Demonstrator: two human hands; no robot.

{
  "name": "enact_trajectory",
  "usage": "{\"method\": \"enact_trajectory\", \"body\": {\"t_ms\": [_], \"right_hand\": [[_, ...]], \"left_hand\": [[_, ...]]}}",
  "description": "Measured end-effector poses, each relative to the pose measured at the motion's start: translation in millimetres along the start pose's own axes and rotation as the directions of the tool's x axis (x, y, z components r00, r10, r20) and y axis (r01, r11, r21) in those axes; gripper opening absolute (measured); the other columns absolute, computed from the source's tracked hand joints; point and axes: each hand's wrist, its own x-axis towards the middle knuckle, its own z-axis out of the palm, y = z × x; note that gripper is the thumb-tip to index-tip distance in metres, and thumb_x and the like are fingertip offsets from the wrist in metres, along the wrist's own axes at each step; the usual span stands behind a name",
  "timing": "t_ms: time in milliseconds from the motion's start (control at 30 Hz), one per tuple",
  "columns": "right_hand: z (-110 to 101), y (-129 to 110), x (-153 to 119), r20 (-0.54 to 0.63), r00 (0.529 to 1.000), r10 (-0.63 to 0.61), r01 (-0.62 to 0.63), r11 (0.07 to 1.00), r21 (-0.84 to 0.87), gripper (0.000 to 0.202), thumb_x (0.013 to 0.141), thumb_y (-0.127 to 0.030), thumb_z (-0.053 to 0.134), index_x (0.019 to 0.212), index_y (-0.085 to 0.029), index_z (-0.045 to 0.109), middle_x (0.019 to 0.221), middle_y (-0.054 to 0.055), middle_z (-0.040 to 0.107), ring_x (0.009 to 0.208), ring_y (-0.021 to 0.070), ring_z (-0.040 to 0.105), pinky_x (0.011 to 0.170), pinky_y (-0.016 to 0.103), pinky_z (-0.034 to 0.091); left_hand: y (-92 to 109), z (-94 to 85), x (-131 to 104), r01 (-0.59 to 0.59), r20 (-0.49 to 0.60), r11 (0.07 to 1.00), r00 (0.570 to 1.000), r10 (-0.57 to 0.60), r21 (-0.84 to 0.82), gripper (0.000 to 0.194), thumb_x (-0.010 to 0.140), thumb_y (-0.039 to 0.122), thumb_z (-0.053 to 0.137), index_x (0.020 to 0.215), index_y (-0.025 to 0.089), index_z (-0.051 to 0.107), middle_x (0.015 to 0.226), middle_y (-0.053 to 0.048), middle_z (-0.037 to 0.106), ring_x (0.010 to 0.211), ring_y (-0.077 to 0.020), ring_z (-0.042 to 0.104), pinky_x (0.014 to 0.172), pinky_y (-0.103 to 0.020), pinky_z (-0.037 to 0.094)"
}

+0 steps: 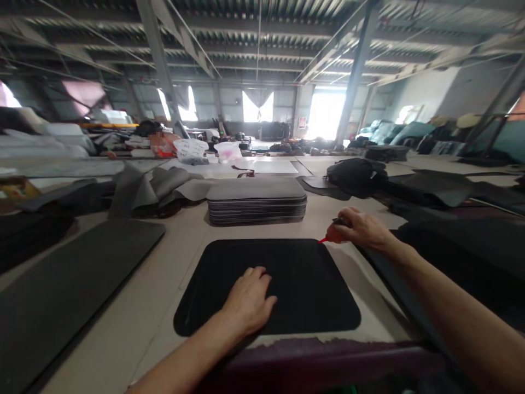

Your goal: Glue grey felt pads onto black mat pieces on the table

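A black panel with rounded corners (295, 290) lies flat on the table in front of me. My left hand (250, 298) rests palm down on it, left of its middle, fingers stretched out. At the panel's far right corner, my right hand (359, 227) is closed around a small orange-red squeeze bottle (337, 233). The bottle's thin red nozzle points left and meets the panel's edge there. My fingers cover part of the bottle. Just beyond the panel stands a neat stack of similar grey panels (257, 202).
Large dark sheets (74, 284) lie at the left, and more dark material (471, 251) is on the right. Crumpled grey sheets (151, 189) and a black bundle (356, 176) flank the stack. A torn dark red edge (328, 358) runs along the table (164, 290) front.
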Motion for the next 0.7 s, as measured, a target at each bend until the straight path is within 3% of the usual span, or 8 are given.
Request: {"method": "enact_trajectory", "body": {"t_ms": [100,200,400,700], "right_hand": [[-3.0,-3.7,-1.3,0.0,1.0,-0.013,0.013,1.0,0.013,0.032,0.089,-0.048,0.052,0.105,-0.021,0.059,0.106,0.009,0.06,0.074,0.0211,0.059,0.065,0.032,0.037],[-11.3,-7.9,-6.0,0.035,0.998,-0.051,0.05,0.998,0.028,0.031,0.09,-0.047,0.052,0.104,-0.02,0.059,0.103,0.008,0.06,0.076,0.0214,0.059,0.067,0.032,0.038],[-34.9,-14.3,-34.8,0.088,0.992,-0.085,0.078,0.994,0.076,0.029,0.089,-0.047,0.053,0.099,-0.021,0.061,0.099,0.006,0.061,0.076,0.0214,0.059,0.067,0.032,0.039],[-59.5,-28.9,-111.4,0.119,0.993,-0.025,0.002,0.982,0.189,0.03,0.089,-0.049,0.056,0.099,-0.023,0.063,0.094,0.005,0.064,0.079,0.0226,0.062,0.068,0.033,0.045]], "left_hand": [[-16.7,-19.6,11.8,0.071,0.07,0.992,0.994,-0.079,0.103,0.069,0.077,0.066,0.063,0.123,0.014,0.067,0.127,-0.017,0.062,0.119,-0.0384,0.054,0.099,-0.051,0.05],[-25.5,-27.4,22.6,0.077,0.099,0.989,0.991,-0.089,0.123,0.085,0.066,0.077,0.066,0.122,0.012,0.068,0.122,-0.02,0.062,0.115,-0.0404,0.055,0.096,-0.052,0.051],[-21.5,-31.1,26.7,0.073,0.134,0.985,0.986,-0.094,0.16,0.086,0.065,0.08,0.064,0.121,0.014,0.068,0.122,-0.019,0.06,0.115,-0.0402,0.055,0.094,-0.051,0.051],[-29.1,-32.6,32.4,0.033,0.16,0.973,0.985,-0.071,0.227,0.081,0.07,0.08,0.059,0.118,0.015,0.069,0.122,-0.021,0.061,0.112,-0.0407,0.06,0.093,-0.049,0.05]]}}
